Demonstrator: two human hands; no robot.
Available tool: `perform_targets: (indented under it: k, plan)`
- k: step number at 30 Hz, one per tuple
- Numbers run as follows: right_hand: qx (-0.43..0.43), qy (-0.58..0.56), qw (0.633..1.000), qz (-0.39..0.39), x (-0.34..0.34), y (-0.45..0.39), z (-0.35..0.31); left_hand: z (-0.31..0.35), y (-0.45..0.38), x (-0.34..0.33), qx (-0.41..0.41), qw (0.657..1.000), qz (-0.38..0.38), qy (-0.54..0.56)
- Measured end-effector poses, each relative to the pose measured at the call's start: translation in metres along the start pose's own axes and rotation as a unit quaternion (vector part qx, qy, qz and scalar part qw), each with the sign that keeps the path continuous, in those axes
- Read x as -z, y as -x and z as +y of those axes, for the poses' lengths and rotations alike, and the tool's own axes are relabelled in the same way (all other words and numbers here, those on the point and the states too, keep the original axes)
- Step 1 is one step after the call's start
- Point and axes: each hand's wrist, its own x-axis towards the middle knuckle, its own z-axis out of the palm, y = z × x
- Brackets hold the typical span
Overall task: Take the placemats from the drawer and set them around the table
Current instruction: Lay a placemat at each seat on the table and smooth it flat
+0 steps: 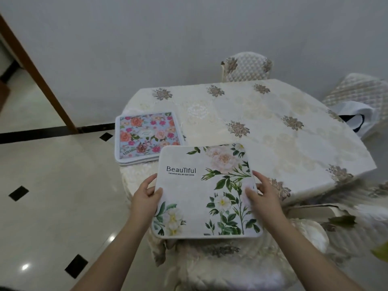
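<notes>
Both hands, left hand and right hand, are pinching the white floral placemat by its edges over the tabletop, fingers curled, while the blue stack is waiting, so most places are looking unset.

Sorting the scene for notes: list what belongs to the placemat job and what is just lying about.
Job: white floral placemat, held by left hand and right hand; blue floral placemat stack; table.
Lying about: white bag; chairs.
</notes>
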Motion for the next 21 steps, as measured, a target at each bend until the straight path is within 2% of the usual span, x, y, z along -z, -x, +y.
perform_targets:
  k: [9, 21]
  plan:
    - [-0.004, 0.034, 0.999, -0.024, -0.003, -0.032, 0.012, -0.011, -0.007, -0.012, -0.002, 0.999, 0.039, -0.023]
    - [-0.030, 0.063, 0.996, -0.061, 0.032, -0.123, 0.051, -0.030, -0.036, -0.100, 0.011, 0.988, 0.096, -0.117]
